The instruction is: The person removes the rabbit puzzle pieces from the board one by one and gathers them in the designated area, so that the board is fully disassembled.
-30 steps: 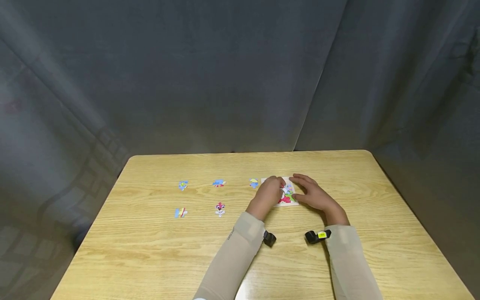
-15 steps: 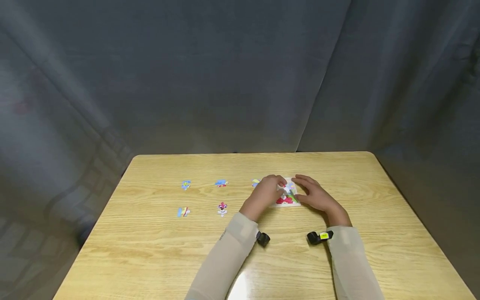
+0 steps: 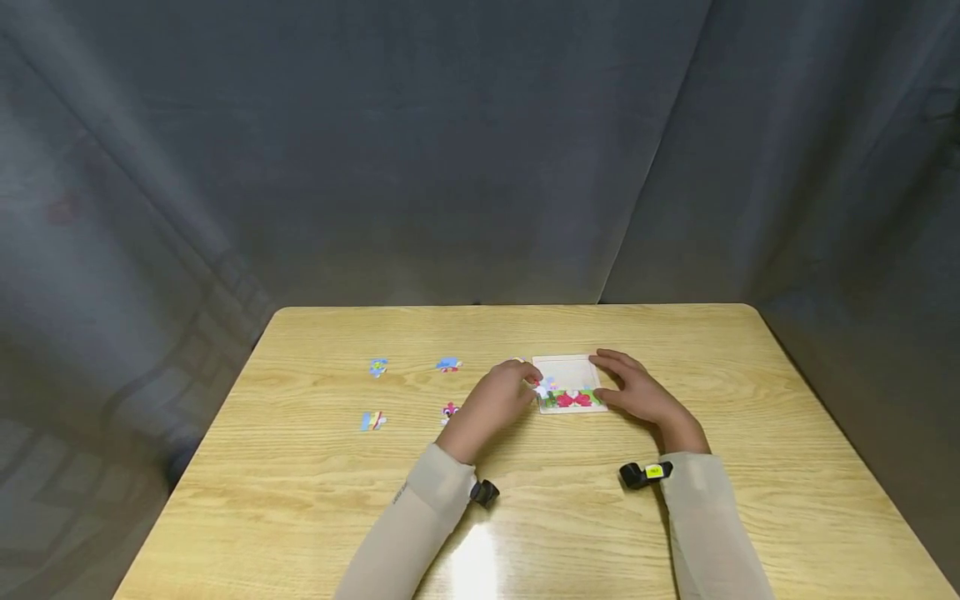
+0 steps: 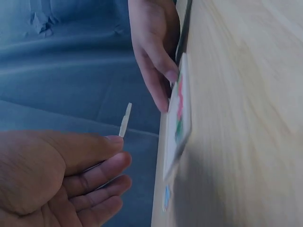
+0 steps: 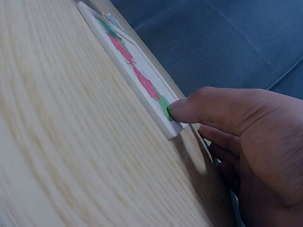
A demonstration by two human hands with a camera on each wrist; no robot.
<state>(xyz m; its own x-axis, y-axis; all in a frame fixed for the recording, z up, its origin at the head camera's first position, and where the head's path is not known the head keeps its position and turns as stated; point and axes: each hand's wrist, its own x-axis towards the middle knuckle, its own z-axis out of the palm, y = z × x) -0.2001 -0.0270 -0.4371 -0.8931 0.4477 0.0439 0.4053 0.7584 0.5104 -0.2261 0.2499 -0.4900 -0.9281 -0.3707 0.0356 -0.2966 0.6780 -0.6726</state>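
Observation:
My left hand [image 3: 498, 393] is just left of a white-framed puzzle tray [image 3: 566, 369], above the table. Between thumb and fingers it pinches a puzzle piece [image 4: 125, 120], seen edge-on in the left wrist view; in the head view this piece overlaps the tray's left side. A row of red and green pieces [image 3: 573, 399] lies along the tray's near edge, and bare white base shows behind it. My right hand [image 3: 641, 392] holds the tray by its right side. Its thumb [image 5: 184, 111] presses on the near right corner, over a green part of the picture.
Loose puzzle pieces lie to the left: a blue-yellow one [image 3: 378, 367], a blue-red one [image 3: 449, 364], a striped one [image 3: 373, 421]. A red-faced piece [image 3: 450, 412] and another piece [image 3: 517, 360] are partly hidden by my left hand. A grey curtain [image 3: 465, 167] hangs behind the table.
My left hand has drawn back leftward from over the tray with a piece in its fingers, uncovering the tray's white base. The right hand keeps its place at the right edge.

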